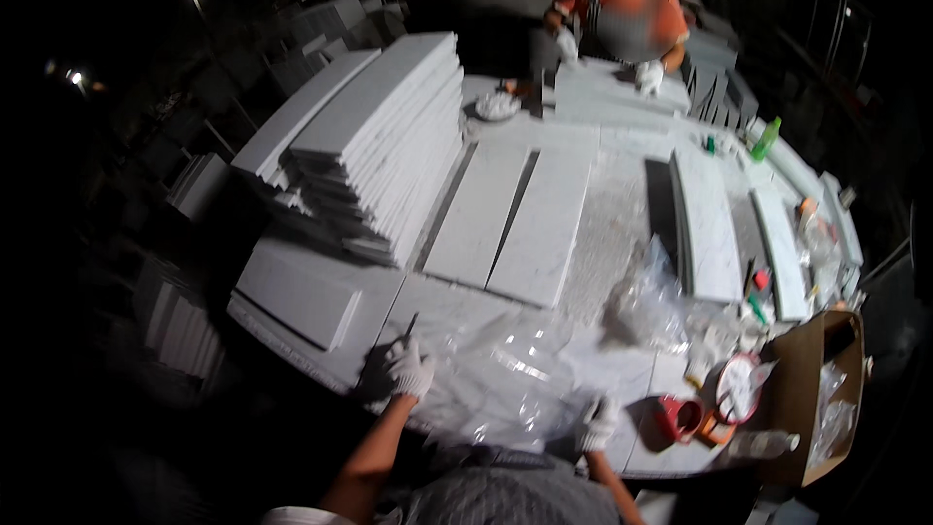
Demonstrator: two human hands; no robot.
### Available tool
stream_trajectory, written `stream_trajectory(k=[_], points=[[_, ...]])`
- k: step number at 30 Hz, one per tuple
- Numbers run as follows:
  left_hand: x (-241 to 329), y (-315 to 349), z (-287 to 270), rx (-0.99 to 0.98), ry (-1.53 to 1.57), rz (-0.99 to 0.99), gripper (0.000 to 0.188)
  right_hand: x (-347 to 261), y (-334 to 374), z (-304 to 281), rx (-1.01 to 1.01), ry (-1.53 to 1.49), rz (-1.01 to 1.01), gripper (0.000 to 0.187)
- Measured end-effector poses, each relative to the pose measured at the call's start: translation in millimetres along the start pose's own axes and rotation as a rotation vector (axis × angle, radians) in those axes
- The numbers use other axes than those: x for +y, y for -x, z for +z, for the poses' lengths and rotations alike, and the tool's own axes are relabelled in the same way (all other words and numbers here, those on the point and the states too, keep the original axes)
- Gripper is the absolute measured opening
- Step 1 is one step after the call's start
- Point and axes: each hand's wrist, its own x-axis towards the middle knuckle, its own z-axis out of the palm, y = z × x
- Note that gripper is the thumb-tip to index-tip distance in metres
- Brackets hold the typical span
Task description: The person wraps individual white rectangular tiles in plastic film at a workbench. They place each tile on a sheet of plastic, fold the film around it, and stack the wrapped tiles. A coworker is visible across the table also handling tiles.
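My left hand [410, 369], in a white knit glove, is closed round a thin dark stick-like tool [412, 325] that points up and away; its kind is too small to tell. Clear plastic sheeting [505, 365] lies crumpled on the table between my hands and catches the light. My right hand [598, 423], gloved too, is curled at the near right edge of this plastic. What its fingers hold, if anything, is hidden. Just beyond the plastic lie two long pale stone slabs [533, 233] side by side, with a narrow gap between them.
Tall stacks of slabs [374, 107] stand at the left. More slabs [705, 224] lie at the right, near a clear plastic bag [649, 301]. A red cup [677, 416], a tub [741, 387] and a cardboard box [812, 408] crowd the near right. Across the table a gloved co-worker [622, 19] handles slabs.
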Motion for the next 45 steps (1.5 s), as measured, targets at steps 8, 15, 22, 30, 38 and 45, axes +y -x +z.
stream_trajectory(k=[8, 15, 22, 30, 38, 45], points=[[-3.2, 46.5, -23.0, -0.096, 0.209, 0.250, 0.060, -19.7, -5.6, -21.5, -0.018, -0.315, 0.452, 0.017], [64.4, 91.6, 0.1, -0.131, -0.026, 0.207, 0.065, -0.2, 17.5, -22.0, 0.096, -0.631, 0.573, 0.017], [59.4, 14.2, -57.3, -0.230, 1.025, 0.063, 0.026, -22.2, 15.7, -53.8, 0.055, -0.855, 0.726, 0.022], [12.6, 19.3, -48.6, 0.054, 0.275, 0.161, 0.023, -36.9, 94.7, -78.0, -0.247, -0.540, 0.917, 0.033], [93.5, 78.1, 65.3, 0.193, -0.014, 1.090, 0.035, -56.3, 108.2, -84.0, -0.322, -0.571, 0.987, 0.039], [164.4, 78.0, 42.2, -0.110, -0.134, 1.323, 0.047, -31.0, 180.4, -82.5, -0.135, -0.476, 0.985, 0.041]])
